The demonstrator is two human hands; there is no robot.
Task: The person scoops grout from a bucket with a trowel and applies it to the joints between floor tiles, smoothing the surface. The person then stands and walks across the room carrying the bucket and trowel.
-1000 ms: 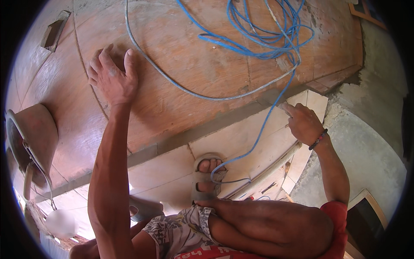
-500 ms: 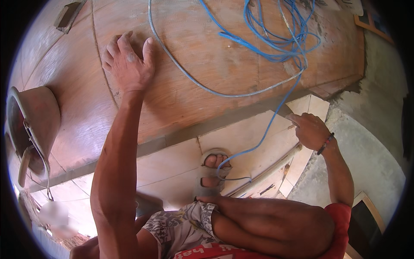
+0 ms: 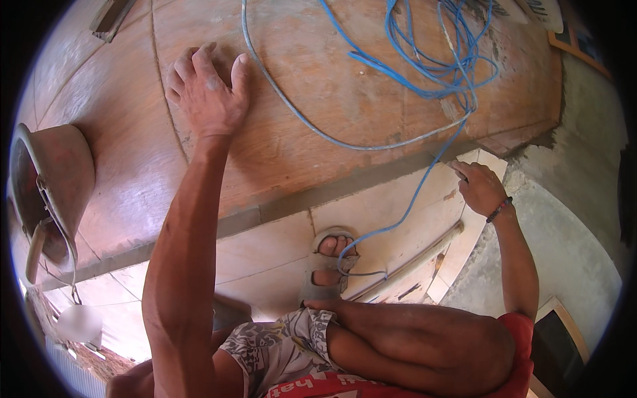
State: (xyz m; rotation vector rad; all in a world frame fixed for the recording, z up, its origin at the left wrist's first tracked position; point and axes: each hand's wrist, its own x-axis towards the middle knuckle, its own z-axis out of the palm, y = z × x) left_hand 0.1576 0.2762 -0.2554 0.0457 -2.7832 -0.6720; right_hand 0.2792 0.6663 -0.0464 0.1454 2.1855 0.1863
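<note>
My left hand (image 3: 211,93) lies on the brown tiled surface (image 3: 318,106) with its fingers spread, holding nothing. Dust coats its knuckles. At the right, my right hand (image 3: 481,189) is closed, with its fingertips at the edge of the cream tiles (image 3: 491,161). Something small may be between those fingers, but I cannot make it out. Close to this hand, a thin blue cord (image 3: 417,199) runs down from the brown tiles onto the cream step. A band of grey mortar (image 3: 298,199) follows the edge between the brown and cream tiles.
A bucket (image 3: 70,166) lies tipped on its side at the left. Coiled blue cord (image 3: 431,73) sits at the far middle, and a block (image 3: 109,18) at the far left. A long thin strip (image 3: 424,252) lies by my sandalled foot (image 3: 328,255). Rough grey concrete (image 3: 531,232) borders the right.
The view has shifted slightly, carrying the surroundings a little to the right. My right hand has turned a little at the tile edge, its fingers curled more. My left hand stays spread on the brown tiles.
</note>
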